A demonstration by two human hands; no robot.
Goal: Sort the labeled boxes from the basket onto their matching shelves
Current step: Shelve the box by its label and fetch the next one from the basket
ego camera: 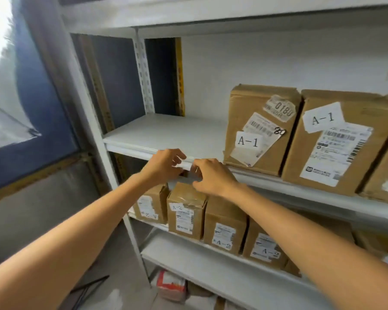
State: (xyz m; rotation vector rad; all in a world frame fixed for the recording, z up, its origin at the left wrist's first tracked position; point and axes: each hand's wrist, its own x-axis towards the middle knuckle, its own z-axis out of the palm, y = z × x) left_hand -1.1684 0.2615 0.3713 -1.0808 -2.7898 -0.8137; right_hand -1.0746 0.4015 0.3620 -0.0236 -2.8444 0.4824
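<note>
Head view, the wearer's upper limbs. Left forearm [65,238] and right forearm [311,231]: both bare along the whole visible length, from picture edge to wrist, smooth-surfaced, broad near the camera and tapering to narrow wrists. Left hand [164,166] and right hand [213,177]: both bare, with slim fingers; knuckle ridges mark the back of the right hand. Finer detail such as nails is lost to blur
</note>
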